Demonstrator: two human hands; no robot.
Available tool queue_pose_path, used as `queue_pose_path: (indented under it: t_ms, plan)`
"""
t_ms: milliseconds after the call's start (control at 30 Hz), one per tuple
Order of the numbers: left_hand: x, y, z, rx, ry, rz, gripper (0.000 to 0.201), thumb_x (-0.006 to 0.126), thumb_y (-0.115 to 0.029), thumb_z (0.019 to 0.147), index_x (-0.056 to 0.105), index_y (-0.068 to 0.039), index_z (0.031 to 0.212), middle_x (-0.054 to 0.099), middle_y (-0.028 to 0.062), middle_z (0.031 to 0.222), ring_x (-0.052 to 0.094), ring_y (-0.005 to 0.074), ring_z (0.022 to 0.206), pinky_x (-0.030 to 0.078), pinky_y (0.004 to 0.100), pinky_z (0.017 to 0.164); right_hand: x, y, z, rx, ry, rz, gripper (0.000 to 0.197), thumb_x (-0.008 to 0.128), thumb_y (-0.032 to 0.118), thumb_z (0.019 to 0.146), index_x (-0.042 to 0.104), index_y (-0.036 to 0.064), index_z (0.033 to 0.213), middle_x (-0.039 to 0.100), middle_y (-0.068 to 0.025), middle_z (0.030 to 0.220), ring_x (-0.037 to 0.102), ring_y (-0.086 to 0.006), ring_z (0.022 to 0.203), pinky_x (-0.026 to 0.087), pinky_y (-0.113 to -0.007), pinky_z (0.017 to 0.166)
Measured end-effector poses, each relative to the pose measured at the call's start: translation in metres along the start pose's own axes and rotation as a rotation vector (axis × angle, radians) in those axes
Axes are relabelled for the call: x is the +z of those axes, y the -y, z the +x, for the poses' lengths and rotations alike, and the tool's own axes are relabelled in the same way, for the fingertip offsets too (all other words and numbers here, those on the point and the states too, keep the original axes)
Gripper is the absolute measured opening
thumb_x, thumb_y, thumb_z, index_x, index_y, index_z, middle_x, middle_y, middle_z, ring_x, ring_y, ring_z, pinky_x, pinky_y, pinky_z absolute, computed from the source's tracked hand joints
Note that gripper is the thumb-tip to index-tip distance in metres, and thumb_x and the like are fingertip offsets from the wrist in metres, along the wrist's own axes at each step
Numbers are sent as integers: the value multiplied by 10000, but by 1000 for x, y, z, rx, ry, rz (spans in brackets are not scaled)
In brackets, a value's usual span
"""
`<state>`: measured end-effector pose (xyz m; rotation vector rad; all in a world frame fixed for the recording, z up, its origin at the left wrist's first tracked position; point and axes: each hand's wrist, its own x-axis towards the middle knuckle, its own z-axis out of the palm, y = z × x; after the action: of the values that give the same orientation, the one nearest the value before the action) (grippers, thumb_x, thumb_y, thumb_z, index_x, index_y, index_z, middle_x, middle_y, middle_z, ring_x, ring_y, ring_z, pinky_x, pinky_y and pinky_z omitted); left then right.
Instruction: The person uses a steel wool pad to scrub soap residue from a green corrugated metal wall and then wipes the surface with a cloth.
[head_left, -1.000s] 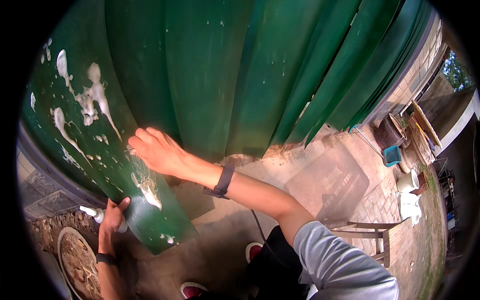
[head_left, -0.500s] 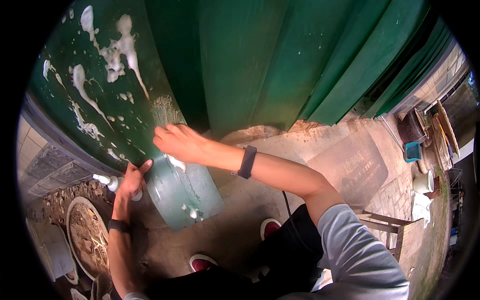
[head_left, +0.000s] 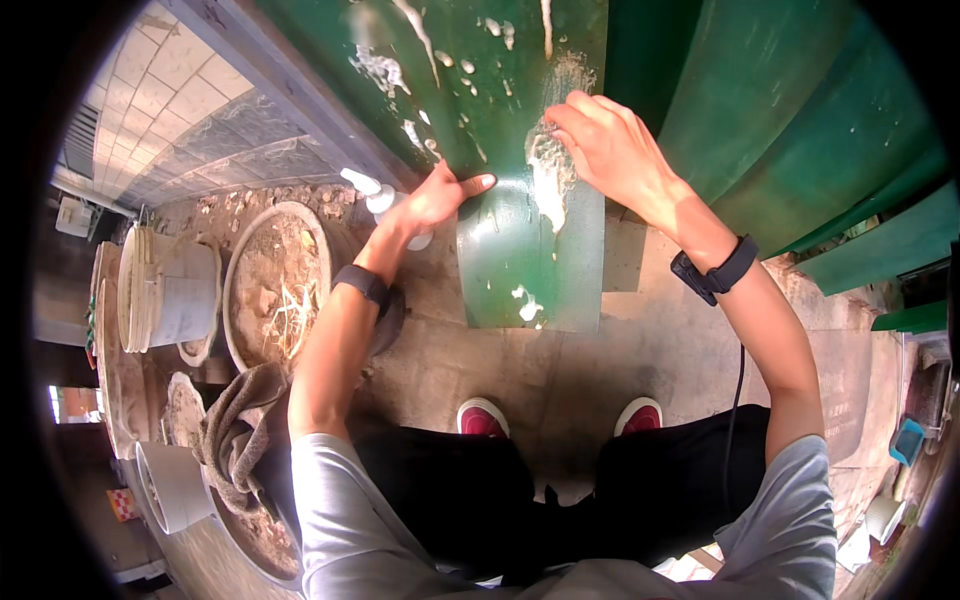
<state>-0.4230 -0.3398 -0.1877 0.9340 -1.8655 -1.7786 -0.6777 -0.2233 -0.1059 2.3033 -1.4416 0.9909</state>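
Note:
A long green plastic curtain strip (head_left: 490, 100) hangs in front of me, its lower end paler and see-through. White foam (head_left: 550, 185) lies on it in streaks and blobs. At the strip's left edge my left hand (head_left: 440, 198) grips it, thumb on the front and fingers mostly hidden behind. My right hand (head_left: 615, 150) presses curled fingertips against the strip, right beside the thick foam patch. What those fingers hold, if anything, is hidden. A white pump-top bottle (head_left: 380, 196) stands just beyond my left wrist.
More green strips (head_left: 800, 110) hang to the right. On the left are a round planter (head_left: 275, 290) with dry stalks, a grey-brown cloth (head_left: 240, 430) and a white bucket (head_left: 178, 487). A tiled wall (head_left: 170, 90) rises behind. A blue dustpan-like scoop (head_left: 907, 441) lies far right.
My view has swung left, showing more planters and wall. My right hand has moved down the strip, and the foam beside it is now smeared into a thick patch. The left hand still grips the edge.

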Motion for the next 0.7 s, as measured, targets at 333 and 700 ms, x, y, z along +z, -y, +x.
queue_pose_path:
  t_ms: [333,700]
  plan:
    - [14,-10,11,-84,19,25,342,658,-161,1012,587,-45,1326,646,12,1183,577,126,1052,503,319,889,10,-14,-24,23,196,-86,131,682,102,889,661,39,1002,631,-121,941,648,-345,865,565,-463,753]
    - [8,7,16,-86,14,-28,267,653,-201,1017,606,-83,1251,648,-31,996,620,70,801,512,253,586,17,-11,-28,62,124,-18,145,660,53,861,677,48,1005,652,-112,953,651,-327,908,572,-437,776]
